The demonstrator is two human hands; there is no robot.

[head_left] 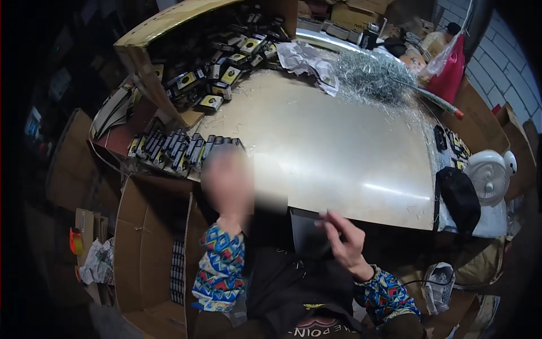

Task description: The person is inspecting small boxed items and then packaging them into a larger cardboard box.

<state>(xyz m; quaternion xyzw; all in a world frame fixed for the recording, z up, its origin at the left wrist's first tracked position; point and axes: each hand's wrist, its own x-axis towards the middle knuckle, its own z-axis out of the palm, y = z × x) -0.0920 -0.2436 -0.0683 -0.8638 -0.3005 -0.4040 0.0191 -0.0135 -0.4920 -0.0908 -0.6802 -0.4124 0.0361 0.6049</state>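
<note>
My left hand (228,178) is blurred out, so its fingers and anything in them cannot be made out. It is nearest to the right end of a row of small dark boxes (180,150) standing side by side at the table's left edge. My right hand (347,243) hovers at the near edge of the table (350,152), in front of a dark flat panel (307,231). Its fingers stretch out to the upper left, a little bent, and nothing shows between them. Patterned sleeves cover both forearms.
A big carton (132,48) on its side spills small black-and-yellow boxes (231,75) at the back left. Crumpled paper (310,62) and tangled clear shreds (375,76) lie behind. A white fan (488,175) and black pouch (458,198) sit right; an open carton (149,243) stands lower left.
</note>
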